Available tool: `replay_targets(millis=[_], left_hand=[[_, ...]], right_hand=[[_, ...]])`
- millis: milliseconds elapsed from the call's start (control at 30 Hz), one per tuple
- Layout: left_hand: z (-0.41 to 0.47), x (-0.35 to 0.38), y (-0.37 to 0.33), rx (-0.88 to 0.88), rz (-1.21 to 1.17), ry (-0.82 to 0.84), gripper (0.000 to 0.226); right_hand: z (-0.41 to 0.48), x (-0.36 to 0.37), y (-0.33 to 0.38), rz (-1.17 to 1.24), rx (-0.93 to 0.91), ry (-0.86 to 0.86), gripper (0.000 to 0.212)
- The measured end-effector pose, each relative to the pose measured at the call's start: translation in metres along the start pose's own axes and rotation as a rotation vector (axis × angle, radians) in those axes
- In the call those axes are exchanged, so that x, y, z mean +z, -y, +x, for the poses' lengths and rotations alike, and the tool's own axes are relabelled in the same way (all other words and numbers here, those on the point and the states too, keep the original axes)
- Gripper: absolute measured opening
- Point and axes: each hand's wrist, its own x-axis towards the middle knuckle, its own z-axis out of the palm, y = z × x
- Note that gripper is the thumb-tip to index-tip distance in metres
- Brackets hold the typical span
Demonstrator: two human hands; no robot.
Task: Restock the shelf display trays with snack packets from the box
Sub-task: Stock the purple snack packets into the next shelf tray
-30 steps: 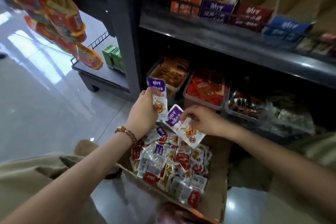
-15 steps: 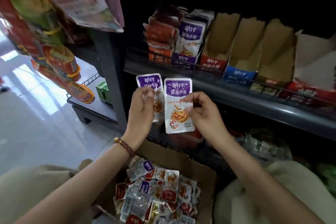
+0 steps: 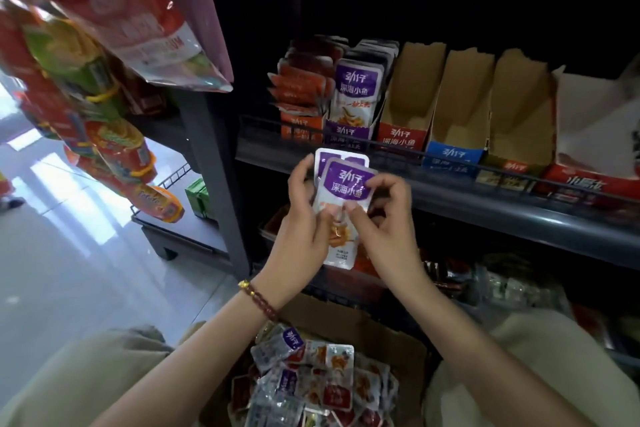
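Two purple-and-white snack packets (image 3: 346, 184) are stacked one over the other in front of the shelf rail. My left hand (image 3: 304, 236) grips them from the left side, and my right hand (image 3: 384, 229) pinches the front packet from the right. Below, between my knees, an open cardboard box (image 3: 381, 333) holds several loose small packets (image 3: 322, 385). On the shelf above stands a purple display tray (image 3: 349, 133) with matching packets, an orange tray (image 3: 301, 128) beside it, and cardboard trays (image 3: 453, 149) that look mostly bare.
A wire rail (image 3: 485, 166) runs along the shelf front. The lower shelf holds bins of red and dark packets (image 3: 450, 274). Hanging snack bags (image 3: 104, 114) crowd the upper left. A low trolley (image 3: 180, 232) stands on the shiny floor at left.
Both hands rose from the box to shelf height with the packets. The two packets, held side by side half a second ago, now overlap in a stack.
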Motion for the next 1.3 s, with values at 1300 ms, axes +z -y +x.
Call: replay_targets(millis=[1300], left_hand=[[0.086,-0.005,0.035,0.216,0.861,0.037,0.064]], right_hand=[[0.133,-0.036,0.036,0.583,-0.134,-0.158,0.028]])
